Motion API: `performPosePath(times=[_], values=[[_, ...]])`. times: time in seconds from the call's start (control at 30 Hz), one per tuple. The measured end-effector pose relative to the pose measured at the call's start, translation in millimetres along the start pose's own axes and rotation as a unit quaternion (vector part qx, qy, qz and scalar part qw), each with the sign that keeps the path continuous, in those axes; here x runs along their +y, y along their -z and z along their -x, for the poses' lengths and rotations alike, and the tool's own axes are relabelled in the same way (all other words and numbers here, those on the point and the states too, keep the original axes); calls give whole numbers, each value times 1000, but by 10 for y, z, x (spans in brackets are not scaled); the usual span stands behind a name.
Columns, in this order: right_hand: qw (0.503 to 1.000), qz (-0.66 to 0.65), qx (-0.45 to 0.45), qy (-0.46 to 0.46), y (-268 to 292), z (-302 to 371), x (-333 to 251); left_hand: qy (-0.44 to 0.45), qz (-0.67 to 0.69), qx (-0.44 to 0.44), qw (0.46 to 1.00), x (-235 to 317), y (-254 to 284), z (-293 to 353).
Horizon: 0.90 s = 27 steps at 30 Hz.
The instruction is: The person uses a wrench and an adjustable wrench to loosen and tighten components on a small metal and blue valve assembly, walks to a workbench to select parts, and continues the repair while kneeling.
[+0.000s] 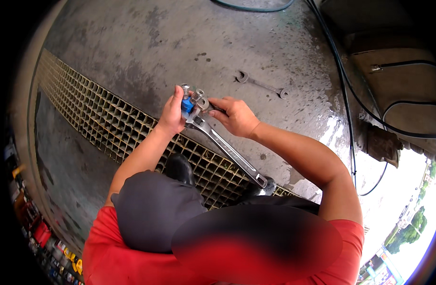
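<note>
My left hand (173,113) is closed around a blue valve fitting (186,105) with silver metal connectors (197,95) standing up from it. Just below the fitting are the jaws of a large adjustable wrench (227,148); its long handle slants down toward my right shoe. Whether the jaws grip the fitting or are pinned by my left hand, I cannot tell. My right hand (238,117) closes on a dark metal tool (218,107), whose rounded end meets the connectors. My fingers hide most of that tool.
An open-end wrench (263,86) lies on the wet concrete floor beyond my hands. A yellowish floor grating (104,116) runs beneath me, with my dark shoes (180,169) on it. Black hoses (344,78) hang at the right; a teal hose (256,9) lies at the far edge.
</note>
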State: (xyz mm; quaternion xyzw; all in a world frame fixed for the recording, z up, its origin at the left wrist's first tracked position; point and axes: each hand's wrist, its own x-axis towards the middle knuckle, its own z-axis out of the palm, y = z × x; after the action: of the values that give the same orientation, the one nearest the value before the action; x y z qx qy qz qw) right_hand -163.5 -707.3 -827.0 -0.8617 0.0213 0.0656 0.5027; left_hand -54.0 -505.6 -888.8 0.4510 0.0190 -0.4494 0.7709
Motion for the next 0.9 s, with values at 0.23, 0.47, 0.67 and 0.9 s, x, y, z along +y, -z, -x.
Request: performPosePath(times=[0.23,0.47,0.67,0.9], values=[[1000,-1,-5,3,-12,22,12,-30,-38,21,999,12,-95,22],[1000,6,8,20,-23,39,48,-38,-36,-7,999,27,-93,34],[999,24,-7,34,25,20,-5,-19,-5,-41,999,-32,78,12],[997,14,-11,73,45,19,-39,44,58,-132,989,17,57,21]])
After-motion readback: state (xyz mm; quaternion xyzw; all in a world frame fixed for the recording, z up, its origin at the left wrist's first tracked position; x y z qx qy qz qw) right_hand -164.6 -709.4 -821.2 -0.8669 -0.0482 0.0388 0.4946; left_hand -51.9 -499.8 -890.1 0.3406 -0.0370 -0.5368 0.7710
